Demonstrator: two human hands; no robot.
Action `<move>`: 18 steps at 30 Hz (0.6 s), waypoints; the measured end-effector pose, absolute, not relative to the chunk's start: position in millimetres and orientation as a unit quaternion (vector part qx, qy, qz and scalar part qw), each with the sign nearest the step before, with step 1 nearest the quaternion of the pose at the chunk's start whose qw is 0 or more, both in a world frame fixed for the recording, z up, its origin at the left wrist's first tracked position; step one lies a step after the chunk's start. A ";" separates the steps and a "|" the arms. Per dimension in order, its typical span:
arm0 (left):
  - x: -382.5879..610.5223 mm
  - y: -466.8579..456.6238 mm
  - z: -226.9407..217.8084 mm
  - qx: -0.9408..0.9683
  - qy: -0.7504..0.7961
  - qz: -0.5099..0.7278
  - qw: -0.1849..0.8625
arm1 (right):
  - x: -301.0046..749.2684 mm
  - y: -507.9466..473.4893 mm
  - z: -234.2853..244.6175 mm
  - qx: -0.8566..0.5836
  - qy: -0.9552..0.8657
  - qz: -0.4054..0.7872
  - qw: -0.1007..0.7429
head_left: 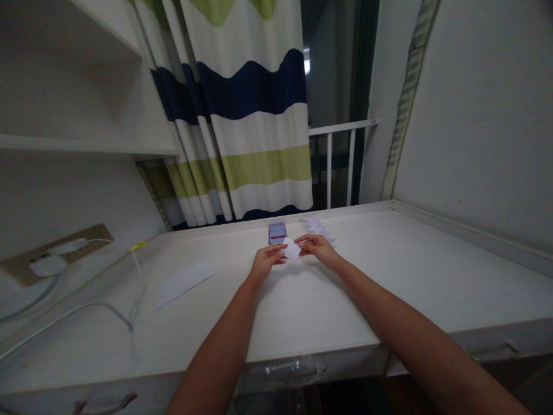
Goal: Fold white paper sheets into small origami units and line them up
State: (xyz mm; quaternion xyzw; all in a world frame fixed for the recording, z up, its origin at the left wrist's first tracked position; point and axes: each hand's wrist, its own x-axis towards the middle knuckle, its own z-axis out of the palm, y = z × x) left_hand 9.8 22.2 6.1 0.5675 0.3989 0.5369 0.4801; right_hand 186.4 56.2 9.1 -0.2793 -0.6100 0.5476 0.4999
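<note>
Both my hands meet over the middle of a pale wooden desk [302, 305]. My left hand [266, 259] and my right hand [317, 248] each pinch an edge of a small folded piece of white paper [292, 249], holding it just above the desktop. A smartphone [277, 232] with its screen lit lies flat right behind my hands. Several small folded white paper pieces [317, 227] lie in a loose pile behind my right hand.
A white paper strip [184, 282] lies on the desk to the left. White cables [86, 311] run from a wall socket plate [52, 253] across the left side. A striped curtain [250, 115] and a white railing [341, 161] stand behind the desk; shelves at upper left.
</note>
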 end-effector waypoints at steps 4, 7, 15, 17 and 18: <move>10.6 21.8 5.7 0.568 0.394 0.533 0.488 | 185.2 56.0 8.6 -0.289 -0.599 0.544 0.511; 12.4 22.0 4.2 0.570 0.392 0.533 0.488 | 180.9 54.9 5.9 -0.291 -0.598 0.538 0.518; 16.6 26.3 1.1 0.582 0.404 0.560 0.430 | 170.7 52.8 -0.4 -0.279 -0.688 0.434 0.511; 16.3 26.4 1.9 0.589 0.409 0.558 0.417 | 171.7 52.4 0.1 -0.283 -0.712 0.407 0.497; 16.2 26.2 2.6 0.591 0.413 0.557 0.412 | 172.3 52.1 0.6 -0.285 -0.720 0.399 0.492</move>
